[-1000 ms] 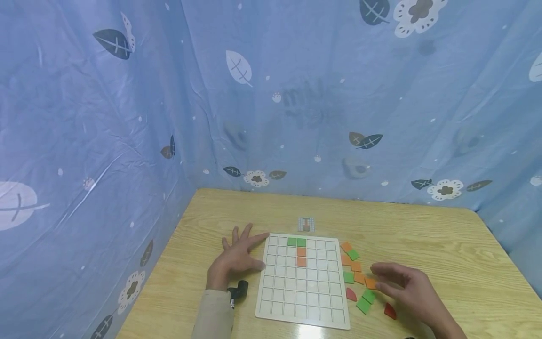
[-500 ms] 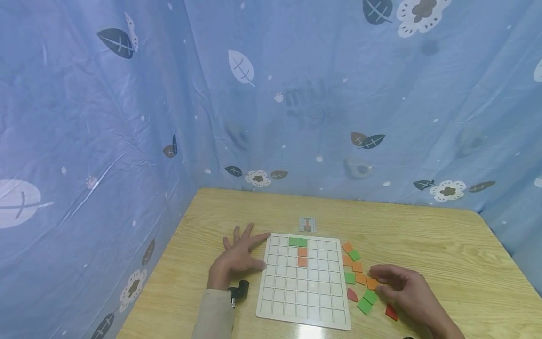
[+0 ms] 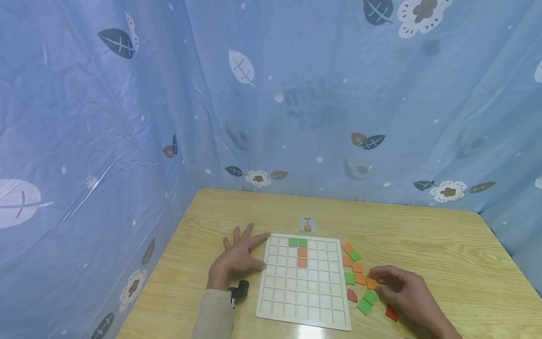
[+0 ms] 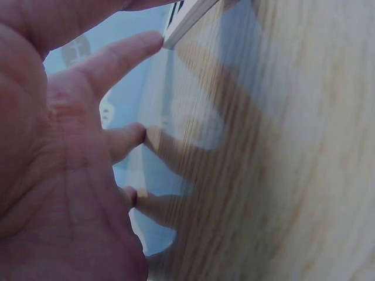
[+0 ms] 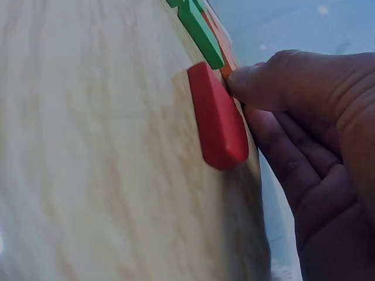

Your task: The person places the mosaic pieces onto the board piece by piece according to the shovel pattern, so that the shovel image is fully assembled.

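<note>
In the head view my left hand (image 3: 238, 256) rests at the left side of a pale gridded board (image 3: 302, 281), index fingertip at its top-left corner and thumb against its left edge. Its fingers (image 4: 126, 58) are spread in the left wrist view. Two green tiles (image 3: 298, 242) and two orange tiles (image 3: 302, 257) lie in the board's upper cells. My right hand (image 3: 404, 289) is loosely curved beside a loose orange tile (image 3: 371, 283), thumb tip at its edge, index finger apart from the thumb. Close to that hand lies a red quarter-round piece (image 5: 217, 120).
Several green and orange loose tiles (image 3: 365, 306) and another red piece (image 3: 352, 295) lie right of the board. Behind the board is a small pattern card (image 3: 307, 224). A black device (image 3: 239, 290) shows by the left wrist. Blue curtains (image 3: 271, 94) enclose the wooden table (image 3: 423, 235).
Both hands and the tiles stay nearly where they were. The whole head view has shifted slightly.
</note>
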### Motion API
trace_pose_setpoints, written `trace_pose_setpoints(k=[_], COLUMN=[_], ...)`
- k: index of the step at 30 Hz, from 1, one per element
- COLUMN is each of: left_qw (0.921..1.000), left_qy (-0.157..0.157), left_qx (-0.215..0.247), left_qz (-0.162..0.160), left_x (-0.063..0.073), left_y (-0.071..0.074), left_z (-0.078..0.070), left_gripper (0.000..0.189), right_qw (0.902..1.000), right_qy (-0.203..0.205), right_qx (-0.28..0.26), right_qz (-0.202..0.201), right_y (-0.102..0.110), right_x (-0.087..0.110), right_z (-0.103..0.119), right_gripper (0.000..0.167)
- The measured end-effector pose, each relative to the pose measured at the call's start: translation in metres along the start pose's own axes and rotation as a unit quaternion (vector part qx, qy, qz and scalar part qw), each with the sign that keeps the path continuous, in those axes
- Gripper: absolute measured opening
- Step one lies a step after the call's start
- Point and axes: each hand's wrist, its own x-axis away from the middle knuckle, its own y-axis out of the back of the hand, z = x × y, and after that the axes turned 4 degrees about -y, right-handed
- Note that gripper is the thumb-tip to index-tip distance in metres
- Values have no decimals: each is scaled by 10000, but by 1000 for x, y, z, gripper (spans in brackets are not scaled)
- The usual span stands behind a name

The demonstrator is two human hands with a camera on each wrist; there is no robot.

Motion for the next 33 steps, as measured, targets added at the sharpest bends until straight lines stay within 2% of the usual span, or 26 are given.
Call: trace_pose_setpoints(k=[8,14,18,25,33], left_qw=[10000,10000,9999,9999,9999], left_qy=[12,5,-18,-36,-59], left_qx=[60,94,102,108,127], left_qz=[-5,16,-7,-3,-11], left_x=[1,2,2,1,1], left_y=[0,0,1,0,2], left_z=[0,0,0,2,-1], left_gripper=[89,88,88,88,88], right_qw=[9993,9994,9999,9953,9882], right_qy=[-233,-281,-36,860,1381], right_qx=[-254,-176,-138,-158,-269], right_qz=[157,117,-14,-408,-596], right_y=[3,7,12,14,13], right_x=[-1,-2,-3,-4,-8], right_z=[2,14,24,41,57], right_gripper=[36,35,32,33,32])
